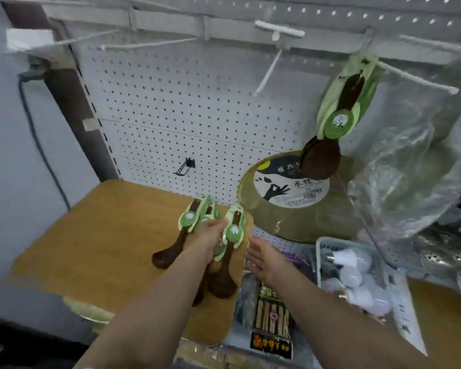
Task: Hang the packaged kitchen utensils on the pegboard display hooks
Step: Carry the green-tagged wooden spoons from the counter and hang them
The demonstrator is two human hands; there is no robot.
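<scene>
Below the pegboard [186, 102], left hand [208, 235] grips several packaged spoons [197, 222]; right hand [261, 259] hovers with fingers relaxed

Several dark brown wooden spoons [225, 258] with green card sleeves are held in a bunch above the brown board's [104, 235] right edge. More like them [339, 121] are hung on a white hook [415, 77] of the pegboard [171, 102], upper right.

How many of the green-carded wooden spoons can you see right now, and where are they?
3 clearly: one hanging on the white hook at upper right, two gripped in the left hand, at and. More may be hidden in that bundle.
</scene>
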